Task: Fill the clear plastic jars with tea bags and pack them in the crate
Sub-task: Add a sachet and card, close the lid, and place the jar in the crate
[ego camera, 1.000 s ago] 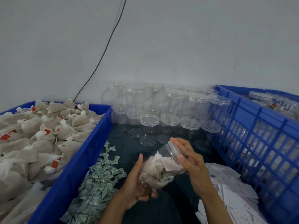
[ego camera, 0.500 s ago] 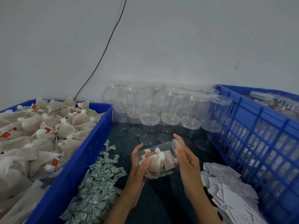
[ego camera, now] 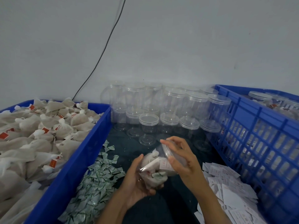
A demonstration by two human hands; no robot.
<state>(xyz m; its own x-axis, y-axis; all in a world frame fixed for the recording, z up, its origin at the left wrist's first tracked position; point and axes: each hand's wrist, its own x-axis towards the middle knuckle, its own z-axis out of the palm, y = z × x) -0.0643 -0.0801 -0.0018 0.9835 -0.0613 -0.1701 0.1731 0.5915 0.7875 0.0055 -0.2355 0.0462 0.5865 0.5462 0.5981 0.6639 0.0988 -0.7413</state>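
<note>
1. Clear plastic jar stuffed with white tea bags is lying tilted between both hands, above the dark cloth.
2. Left hand is cupping its base, fingers curled under; right hand fingers are curling round the lid end.
3. Risk: the lid seating crooked on bulging bags.
4. Risk: slick wall slipping, scattering bags onto the green-white sachets.
5. Blue slatted crate is waiting at right.

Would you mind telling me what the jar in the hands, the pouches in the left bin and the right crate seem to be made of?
Jar: clear, glossy plastic; its contents show through.
Pouches: probably thin matte fabric or filter mesh; beige, wrinkled, tied shut.
Crate: rigid blue moulded plastic, slightly shiny, with a slotted lattice wall.
</note>
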